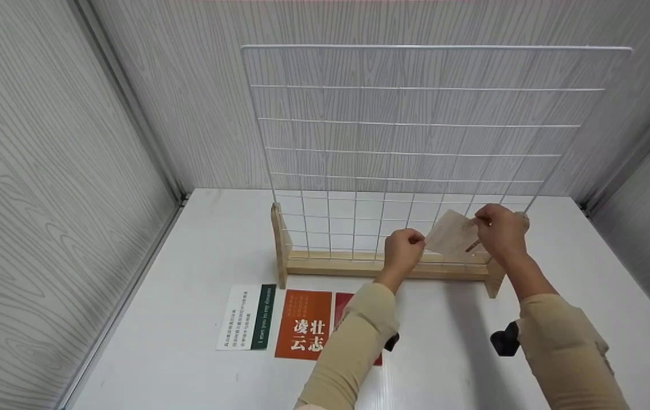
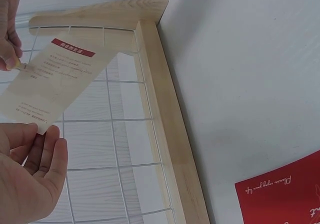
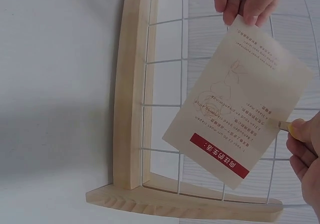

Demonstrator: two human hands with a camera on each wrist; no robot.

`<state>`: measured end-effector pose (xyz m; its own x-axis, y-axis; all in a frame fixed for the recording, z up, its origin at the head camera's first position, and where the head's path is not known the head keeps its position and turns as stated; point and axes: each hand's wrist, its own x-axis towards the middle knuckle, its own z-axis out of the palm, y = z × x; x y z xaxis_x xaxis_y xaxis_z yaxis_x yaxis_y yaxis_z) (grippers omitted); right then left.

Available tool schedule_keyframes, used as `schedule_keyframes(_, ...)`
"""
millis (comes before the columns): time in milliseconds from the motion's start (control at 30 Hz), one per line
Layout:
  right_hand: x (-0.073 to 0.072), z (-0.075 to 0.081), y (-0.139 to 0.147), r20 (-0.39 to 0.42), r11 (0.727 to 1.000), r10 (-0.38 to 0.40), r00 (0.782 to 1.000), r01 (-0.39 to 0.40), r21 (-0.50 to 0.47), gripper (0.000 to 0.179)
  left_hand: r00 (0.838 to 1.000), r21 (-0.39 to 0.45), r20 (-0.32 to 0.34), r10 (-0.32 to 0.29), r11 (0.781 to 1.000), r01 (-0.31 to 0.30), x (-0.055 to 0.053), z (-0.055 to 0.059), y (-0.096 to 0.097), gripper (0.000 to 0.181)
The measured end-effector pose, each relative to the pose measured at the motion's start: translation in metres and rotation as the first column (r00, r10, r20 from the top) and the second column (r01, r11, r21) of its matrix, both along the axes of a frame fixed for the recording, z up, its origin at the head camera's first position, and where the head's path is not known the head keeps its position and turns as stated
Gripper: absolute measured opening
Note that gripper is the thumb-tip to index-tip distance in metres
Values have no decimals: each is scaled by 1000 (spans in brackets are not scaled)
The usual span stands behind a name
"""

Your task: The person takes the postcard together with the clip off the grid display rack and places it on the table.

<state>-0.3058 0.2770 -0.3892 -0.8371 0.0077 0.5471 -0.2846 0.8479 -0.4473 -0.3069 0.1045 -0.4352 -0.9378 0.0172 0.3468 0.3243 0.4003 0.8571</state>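
Observation:
My left hand (image 1: pixel 403 250) pinches one corner of a cream card (image 3: pixel 227 92) between thumb and fingers. The card has printed lines, a faint line drawing and a red strip with white characters. At the card's edge, my right hand (image 1: pixel 501 233) pinches a small clip (image 3: pixel 285 126) with a metal tip and a yellow end. The tip overlaps the card's edge in the right wrist view. Both hands hold the card tilted in front of the lower right part of a white wire grid (image 1: pixel 384 213). This grid stands upright in a wooden base (image 1: pixel 336 266).
On the white table (image 1: pixel 148 341) in front of the base lie a white-and-green card (image 1: pixel 245 318), an orange card (image 1: pixel 302 324) and a red card (image 2: pixel 285 194) partly behind my left sleeve. A black object (image 1: pixel 506 340) shows beside my right sleeve. Grey patterned walls (image 1: pixel 45 171) surround the table.

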Motion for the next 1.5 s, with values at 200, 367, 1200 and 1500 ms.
schedule_keyframes(200,0,-1,2,-34,1000,-8,999,9,16,4,1000,10,-22,4,1000,-4,1,0,0,5)
schedule_keyframes(367,1,-2,4,-55,1000,-3,998,4,22,5,1000,-1,-13,16,1000,-16,2,1,1,4)
schedule_keyframes(1200,10,6,10,-51,999,24,998,-21,50,10,1000,-28,-3,16,999,-16,4,0,-8,5)
schedule_keyframes(1500,12,4,17,-9,1000,19,1000,-19,-7,8,998,12,68,-18,1000,17,6,3,-18,6)
